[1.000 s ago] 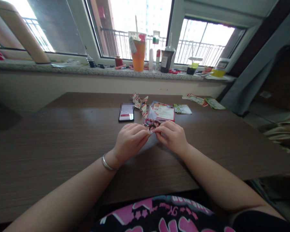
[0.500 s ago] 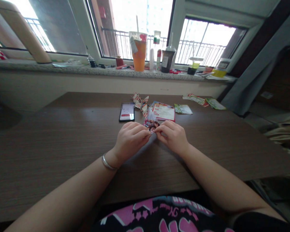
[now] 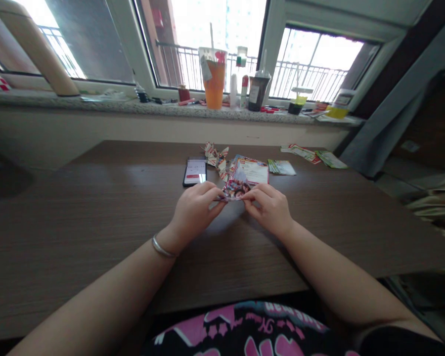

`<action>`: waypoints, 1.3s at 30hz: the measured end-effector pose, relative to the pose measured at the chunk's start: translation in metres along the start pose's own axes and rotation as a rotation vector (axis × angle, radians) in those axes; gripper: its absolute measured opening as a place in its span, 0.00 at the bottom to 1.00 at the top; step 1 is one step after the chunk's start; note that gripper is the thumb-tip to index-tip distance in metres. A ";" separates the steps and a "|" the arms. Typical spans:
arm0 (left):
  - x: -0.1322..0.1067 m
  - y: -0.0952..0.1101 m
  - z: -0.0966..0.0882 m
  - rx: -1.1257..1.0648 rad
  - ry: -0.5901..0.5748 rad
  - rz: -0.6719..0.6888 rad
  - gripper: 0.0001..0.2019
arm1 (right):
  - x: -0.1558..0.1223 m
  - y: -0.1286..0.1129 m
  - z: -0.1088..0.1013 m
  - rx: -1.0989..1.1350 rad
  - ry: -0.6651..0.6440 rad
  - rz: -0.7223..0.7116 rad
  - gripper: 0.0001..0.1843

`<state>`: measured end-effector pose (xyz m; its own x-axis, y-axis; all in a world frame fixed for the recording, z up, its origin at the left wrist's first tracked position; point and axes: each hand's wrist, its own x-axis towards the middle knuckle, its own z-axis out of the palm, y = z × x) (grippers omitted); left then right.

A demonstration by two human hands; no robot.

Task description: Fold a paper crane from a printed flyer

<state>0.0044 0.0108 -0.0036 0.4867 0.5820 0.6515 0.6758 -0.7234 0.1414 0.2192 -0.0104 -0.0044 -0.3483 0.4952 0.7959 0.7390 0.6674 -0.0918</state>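
Observation:
A small sheet of printed paper (image 3: 235, 190) with colourful pictures, partly folded, is stretched between my hands just above the table. My left hand (image 3: 198, 207) pinches its left edge, and a silver bangle circles that wrist. At the right edge, the thumb and fingers of my right hand (image 3: 269, 207) are closed on the same paper. Just behind it lie folded striped paper pieces (image 3: 218, 159) and a printed booklet (image 3: 252, 170). A phone (image 3: 195, 173) with a lit screen rests beyond my left hand.
Green-and-white packets (image 3: 282, 167) lie right of the booklet, with more packets (image 3: 306, 154) farther right on the brown table (image 3: 114, 207). On the windowsill (image 3: 163, 110) stand a large orange drink cup (image 3: 214, 81), a dark drink cup (image 3: 257, 91) and small bottles.
My hands have moved slightly apart, the left one shifting left. More of the printed paper shows between them, spread wider.

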 end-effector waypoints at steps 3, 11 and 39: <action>-0.001 -0.012 0.003 -0.103 -0.004 -0.155 0.06 | -0.001 0.001 0.000 0.015 0.020 0.007 0.06; -0.001 -0.012 0.010 -0.685 -0.019 -0.488 0.15 | -0.002 0.005 0.003 -0.087 -0.001 -0.035 0.07; -0.004 -0.006 0.005 -0.204 0.058 -0.267 0.12 | -0.001 0.005 0.002 0.024 0.002 -0.012 0.04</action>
<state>0.0015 0.0151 -0.0107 0.2712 0.7432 0.6116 0.6476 -0.6110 0.4553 0.2223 -0.0060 -0.0072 -0.3559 0.4863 0.7980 0.7209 0.6863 -0.0967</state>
